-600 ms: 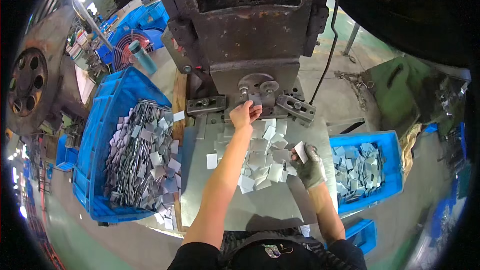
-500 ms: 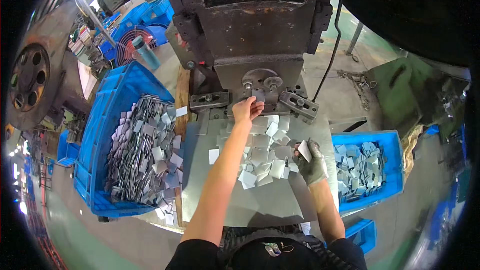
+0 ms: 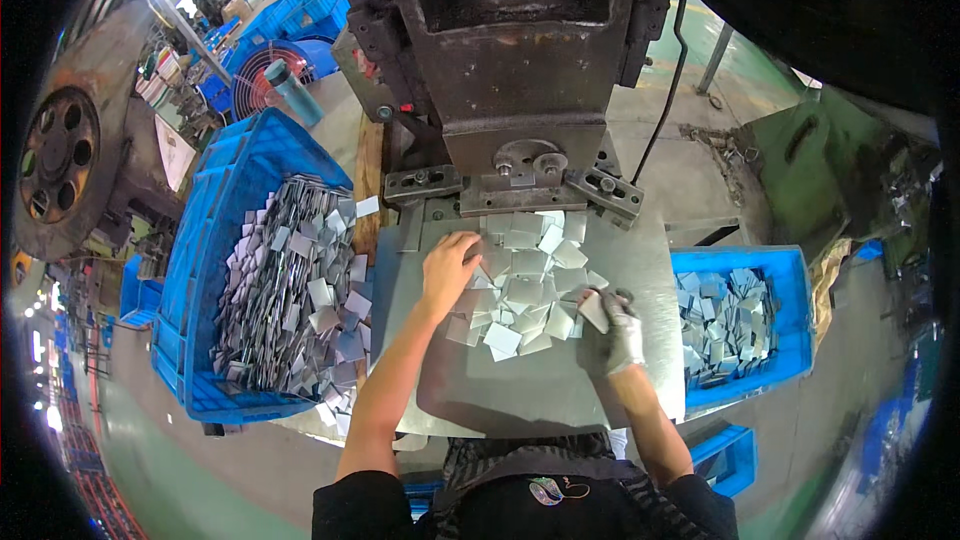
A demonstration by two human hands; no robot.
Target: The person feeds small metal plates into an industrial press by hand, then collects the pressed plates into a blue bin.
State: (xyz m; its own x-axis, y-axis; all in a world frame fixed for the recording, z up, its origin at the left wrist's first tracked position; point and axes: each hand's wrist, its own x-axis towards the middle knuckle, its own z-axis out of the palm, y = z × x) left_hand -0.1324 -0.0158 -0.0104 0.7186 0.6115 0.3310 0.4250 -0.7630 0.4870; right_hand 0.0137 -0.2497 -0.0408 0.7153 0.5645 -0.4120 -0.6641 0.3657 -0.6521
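Head view: our right hand (image 3: pixel 622 328) pinches a plate (image 3: pixel 593 311) by the pile (image 3: pixel 525 290) on the tabletop (image 3: pixel 650 275); left hand (image 3: pixel 448 274) looks released. We judge: picking step; next calls for one-plate grip.

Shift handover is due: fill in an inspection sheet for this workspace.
Surface: metal table, partly covered.
Pieces: loose plates piled on it; more in the left blue bin and right blue bin.
Clutter: stray plates outside the left bin; teal bottle beyond it.
Hands: left hand bare, nothing visibly held; gloved right hand grips one grey plate.
Cables: black cable hanging right of the press.
Surroundings: fan beyond the left bin; grey-and-green floor.
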